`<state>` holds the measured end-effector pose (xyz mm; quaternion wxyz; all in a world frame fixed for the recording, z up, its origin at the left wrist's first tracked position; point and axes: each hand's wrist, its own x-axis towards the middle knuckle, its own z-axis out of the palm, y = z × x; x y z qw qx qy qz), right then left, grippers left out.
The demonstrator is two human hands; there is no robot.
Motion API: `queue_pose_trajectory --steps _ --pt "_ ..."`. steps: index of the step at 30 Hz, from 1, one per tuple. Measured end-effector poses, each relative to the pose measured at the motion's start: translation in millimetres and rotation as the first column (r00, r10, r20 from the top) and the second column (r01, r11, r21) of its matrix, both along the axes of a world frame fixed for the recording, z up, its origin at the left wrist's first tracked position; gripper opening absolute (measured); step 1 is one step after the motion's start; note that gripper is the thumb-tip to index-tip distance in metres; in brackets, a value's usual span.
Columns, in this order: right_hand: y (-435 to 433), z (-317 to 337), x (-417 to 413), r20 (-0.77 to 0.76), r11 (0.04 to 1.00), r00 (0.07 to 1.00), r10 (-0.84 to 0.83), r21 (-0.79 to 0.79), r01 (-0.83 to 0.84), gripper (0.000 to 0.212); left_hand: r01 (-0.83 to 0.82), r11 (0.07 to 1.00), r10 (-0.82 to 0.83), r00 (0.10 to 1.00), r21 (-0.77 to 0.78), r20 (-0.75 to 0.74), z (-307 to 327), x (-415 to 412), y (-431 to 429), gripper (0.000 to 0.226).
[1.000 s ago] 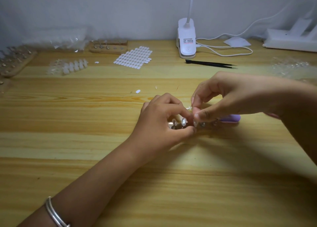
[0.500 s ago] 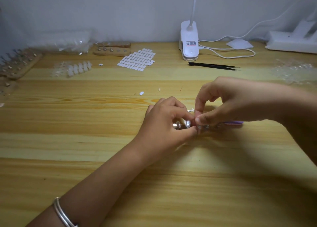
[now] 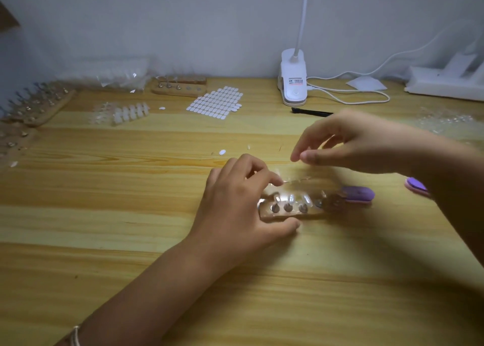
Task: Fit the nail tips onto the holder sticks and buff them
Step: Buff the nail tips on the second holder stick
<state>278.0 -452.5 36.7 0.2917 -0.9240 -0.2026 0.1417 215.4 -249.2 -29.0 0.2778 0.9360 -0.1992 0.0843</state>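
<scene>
Head view: You steady the wooden holder block (image 3: 314, 214) on the pine table (image 3: 131, 188) with your left hand (image 3: 235, 204), thumb against its near edge and forefinger curled over its far edge. A row of holder sticks (image 3: 288, 207) stands in the block, several capped with clear nail tips (image 3: 291, 197); the right end of the row is blurred. Your right hand (image 3: 361, 144) hangs above and behind the block, apart from it, thumb and forefinger meeting tip to tip. Blur hides whether anything is pinched between them.

A purple buffer (image 3: 358, 194) lies just beside the block's right end, and a second purple buffer (image 3: 416, 186) shows partly from behind your right forearm. Toward the wall sit a white clip lamp (image 3: 293, 83), black tweezers (image 3: 311, 112), a sheet of white adhesive tabs (image 3: 217, 102), another wooden block (image 3: 180, 89) and a strip of loose tips (image 3: 128, 114). A silver bracelet (image 3: 76, 335) circles your left wrist.
</scene>
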Motion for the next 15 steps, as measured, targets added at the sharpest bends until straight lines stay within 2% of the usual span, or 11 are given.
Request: queue_pose_trajectory --steps 6,15 --pt "21 -23 18 0.002 0.994 0.997 0.072 -0.077 -0.072 0.012 0.036 0.967 -0.044 0.999 0.254 0.024 5 -2 5 0.062" --pt "25 -29 10 0.11 0.999 0.993 0.047 -0.024 -0.045 0.023 0.059 0.913 -0.085 0.995 0.404 0.045 9 -3 0 0.058"
